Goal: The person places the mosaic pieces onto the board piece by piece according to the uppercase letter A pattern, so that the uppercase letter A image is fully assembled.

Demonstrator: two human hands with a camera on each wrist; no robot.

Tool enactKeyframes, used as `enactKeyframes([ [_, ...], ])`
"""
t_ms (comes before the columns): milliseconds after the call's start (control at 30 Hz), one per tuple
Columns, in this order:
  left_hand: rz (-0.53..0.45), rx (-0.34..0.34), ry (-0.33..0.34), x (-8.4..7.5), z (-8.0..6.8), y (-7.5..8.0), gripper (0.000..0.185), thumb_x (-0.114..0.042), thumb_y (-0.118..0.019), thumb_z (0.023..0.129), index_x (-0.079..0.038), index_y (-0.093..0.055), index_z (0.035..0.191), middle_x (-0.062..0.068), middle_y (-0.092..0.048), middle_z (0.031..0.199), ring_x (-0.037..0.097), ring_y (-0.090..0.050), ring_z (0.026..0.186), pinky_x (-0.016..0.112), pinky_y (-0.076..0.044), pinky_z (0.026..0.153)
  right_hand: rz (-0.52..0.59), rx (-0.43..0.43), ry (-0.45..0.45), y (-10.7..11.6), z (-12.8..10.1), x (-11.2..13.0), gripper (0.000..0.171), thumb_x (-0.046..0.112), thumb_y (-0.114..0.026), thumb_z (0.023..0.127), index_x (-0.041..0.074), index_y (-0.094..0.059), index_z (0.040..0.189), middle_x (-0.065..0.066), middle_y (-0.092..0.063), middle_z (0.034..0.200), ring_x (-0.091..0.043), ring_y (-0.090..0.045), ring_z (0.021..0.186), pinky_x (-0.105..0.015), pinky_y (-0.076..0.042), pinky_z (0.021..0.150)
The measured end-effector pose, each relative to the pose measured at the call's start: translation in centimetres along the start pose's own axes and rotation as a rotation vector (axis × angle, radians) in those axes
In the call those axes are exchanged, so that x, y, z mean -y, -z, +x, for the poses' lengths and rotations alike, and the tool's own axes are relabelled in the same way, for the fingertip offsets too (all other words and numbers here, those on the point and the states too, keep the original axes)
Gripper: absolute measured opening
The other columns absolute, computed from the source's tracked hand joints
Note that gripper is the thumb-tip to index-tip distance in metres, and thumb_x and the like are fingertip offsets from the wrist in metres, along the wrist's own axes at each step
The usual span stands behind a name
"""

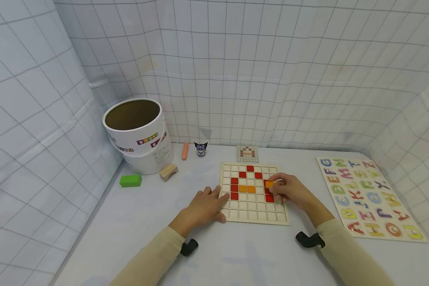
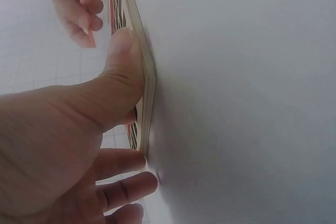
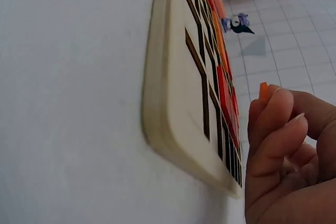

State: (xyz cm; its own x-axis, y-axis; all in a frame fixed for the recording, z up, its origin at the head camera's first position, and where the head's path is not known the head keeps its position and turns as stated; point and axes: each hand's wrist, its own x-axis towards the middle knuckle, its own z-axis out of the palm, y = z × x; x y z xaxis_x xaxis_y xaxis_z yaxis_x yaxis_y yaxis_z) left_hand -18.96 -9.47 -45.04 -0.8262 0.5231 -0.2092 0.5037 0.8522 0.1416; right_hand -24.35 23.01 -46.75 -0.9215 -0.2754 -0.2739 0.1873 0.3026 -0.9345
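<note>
A pale wooden grid board (image 1: 254, 216) lies on the table with several red tiles (image 1: 234, 188) and two orange tiles (image 1: 247, 189) set in its squares. Over the right part of the board, my right hand (image 1: 291, 191) pinches another orange tile (image 1: 269, 184) between thumb and fingers. The right wrist view shows that tile (image 3: 263, 91) raised above the board surface. My left hand (image 1: 205, 206) rests at the board's left edge, fingers spread; its thumb (image 2: 123, 61) presses on the border in the left wrist view. Behind the board lies a small pattern card (image 1: 248, 153).
At the back left stands a white bucket (image 1: 148, 155), with a green block (image 1: 130, 180) and a wooden arch block (image 1: 169, 172) before it. An orange stick (image 1: 185, 151) and a small figurine (image 1: 201, 149) sit nearby. An alphabet puzzle board (image 1: 343, 186) lies on the right.
</note>
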Motion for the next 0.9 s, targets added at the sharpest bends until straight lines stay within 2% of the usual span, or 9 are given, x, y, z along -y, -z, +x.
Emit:
enactKeyframes([
  [133,0.005,0.001,-0.005,0.0,0.1,-0.2,0.081,-0.054,-0.071,0.085,-0.022,-0.046,0.155,0.017,-0.036,0.162,0.036,-0.044,0.131,0.051,-0.040,0.102,-0.253,-0.018,0.043,-1.8,0.5,0.6,0.035,0.018,-0.076,0.091,0.005,-0.063,0.121,-0.007,-0.052,0.084,-0.019,-0.049,0.065,-0.029,-0.040,0.056],
  [233,0.005,0.002,-0.003,0.1,0.1,-0.3,0.081,-0.054,-0.071,0.085,-0.022,-0.046,0.155,0.017,-0.036,0.162,0.036,-0.044,0.130,0.051,-0.040,0.102,-0.425,-0.052,0.060,-2.8,0.8,1.0,0.029,0.018,-0.076,0.089,0.008,-0.066,0.115,-0.005,-0.052,0.078,-0.019,-0.050,0.070,-0.030,-0.040,0.062],
  [333,0.003,0.006,0.005,0.2,0.1,-0.3,0.081,-0.054,-0.071,0.085,-0.022,-0.046,0.155,0.017,-0.036,0.163,0.035,-0.044,0.130,0.051,-0.040,0.103,-0.517,-0.077,0.071,-3.5,1.1,1.3,0.026,0.015,-0.075,0.087,0.009,-0.068,0.112,-0.004,-0.054,0.076,-0.020,-0.051,0.073,-0.032,-0.040,0.065],
  [667,-0.006,0.007,0.012,0.4,-0.2,-0.4,0.081,-0.053,-0.072,0.086,-0.022,-0.045,0.156,0.017,-0.035,0.163,0.034,-0.044,0.128,0.051,-0.040,0.102,-0.556,-0.100,0.057,-4.5,1.6,1.4,0.025,0.009,-0.074,0.086,0.011,-0.070,0.110,-0.005,-0.056,0.082,-0.021,-0.050,0.076,-0.034,-0.040,0.065],
  [900,-0.011,0.005,0.009,0.5,-0.3,-0.2,0.081,-0.053,-0.071,0.086,-0.021,-0.045,0.156,0.017,-0.035,0.163,0.035,-0.044,0.130,0.052,-0.040,0.103,-0.537,-0.132,0.040,-4.3,1.4,1.6,0.029,0.015,-0.075,0.088,0.010,-0.070,0.117,-0.006,-0.056,0.082,-0.021,-0.050,0.077,-0.033,-0.041,0.064],
])
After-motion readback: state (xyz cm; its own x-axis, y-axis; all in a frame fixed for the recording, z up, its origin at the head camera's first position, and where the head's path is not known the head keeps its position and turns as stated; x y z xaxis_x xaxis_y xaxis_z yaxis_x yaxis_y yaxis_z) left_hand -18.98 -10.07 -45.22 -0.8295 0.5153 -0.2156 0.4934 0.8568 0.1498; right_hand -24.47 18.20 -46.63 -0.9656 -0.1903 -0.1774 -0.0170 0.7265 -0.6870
